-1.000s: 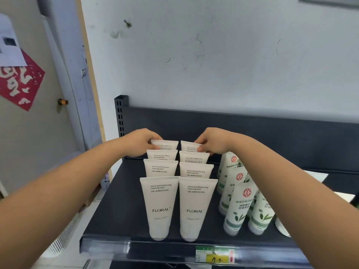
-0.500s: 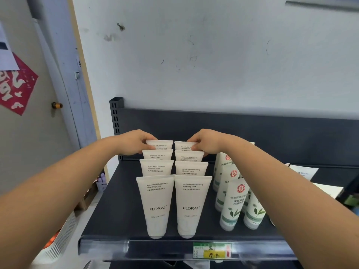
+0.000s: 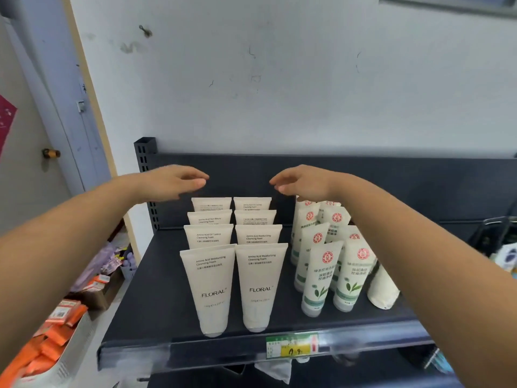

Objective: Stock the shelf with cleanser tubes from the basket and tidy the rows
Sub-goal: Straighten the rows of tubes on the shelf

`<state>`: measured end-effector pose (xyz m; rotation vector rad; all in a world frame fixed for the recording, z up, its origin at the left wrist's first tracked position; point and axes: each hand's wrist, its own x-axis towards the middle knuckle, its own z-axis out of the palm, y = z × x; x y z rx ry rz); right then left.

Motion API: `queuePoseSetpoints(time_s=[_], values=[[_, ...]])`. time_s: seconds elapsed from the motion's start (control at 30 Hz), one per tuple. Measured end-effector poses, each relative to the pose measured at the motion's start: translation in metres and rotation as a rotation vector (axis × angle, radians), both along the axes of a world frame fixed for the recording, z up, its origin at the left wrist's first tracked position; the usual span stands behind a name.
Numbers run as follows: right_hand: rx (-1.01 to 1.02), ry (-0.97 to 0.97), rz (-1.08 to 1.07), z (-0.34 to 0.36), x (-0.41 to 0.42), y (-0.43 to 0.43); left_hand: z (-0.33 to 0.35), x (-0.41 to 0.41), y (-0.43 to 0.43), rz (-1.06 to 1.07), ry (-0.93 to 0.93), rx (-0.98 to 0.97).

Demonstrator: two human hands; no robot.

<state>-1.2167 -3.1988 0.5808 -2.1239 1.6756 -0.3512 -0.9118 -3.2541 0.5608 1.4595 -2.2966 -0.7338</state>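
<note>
Two rows of cream FLORAL cleanser tubes stand cap-down on the dark shelf: a left row and a right row. Green-leaf tubes with red seals stand to their right. My left hand hovers above and left of the back of the left row, fingers apart and empty. Above the back green-leaf tubes my right hand hovers the same way, clear of the FLORAL rows. The basket shows at the far right edge, partly cut off.
A white tube stands at the right, partly behind my right forearm. A yellow price tag sits on the shelf's front rail. A box of orange packets stands on the floor at the lower left. A pale wall rises behind the shelf.
Both hands have let go of the rearmost FLORAL tubes and lifted up and apart. The view has shifted left, and the basket now shows at the right.
</note>
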Motion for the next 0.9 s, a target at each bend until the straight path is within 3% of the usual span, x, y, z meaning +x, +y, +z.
queuePoseSetpoints(time_s=[0.1, 0.2, 0.3, 0.47, 0.63, 0.9], values=[[-0.047, -0.009, -0.08, 0.009, -0.031, 0.021, 0.026, -0.021, 0.014, 0.023, 0.069, -0.156], [-0.027, -0.115, -0.137, 0.011, -0.054, 0.039, 0.043, -0.056, 0.038, -0.082, 0.107, -0.197], [-0.009, -0.185, -0.189, 0.006, -0.071, 0.063, 0.05, -0.101, 0.067, -0.253, 0.013, -0.203], [-0.035, -0.064, -0.243, -0.007, -0.088, 0.094, 0.037, -0.161, 0.101, -0.425, -0.235, -0.233], [-0.134, 0.047, -0.186, -0.018, -0.093, 0.115, 0.01, -0.193, 0.12, -0.42, -0.371, -0.254], [-0.104, 0.242, -0.027, -0.043, -0.109, 0.111, -0.018, -0.217, 0.128, -0.241, -0.465, -0.236]])
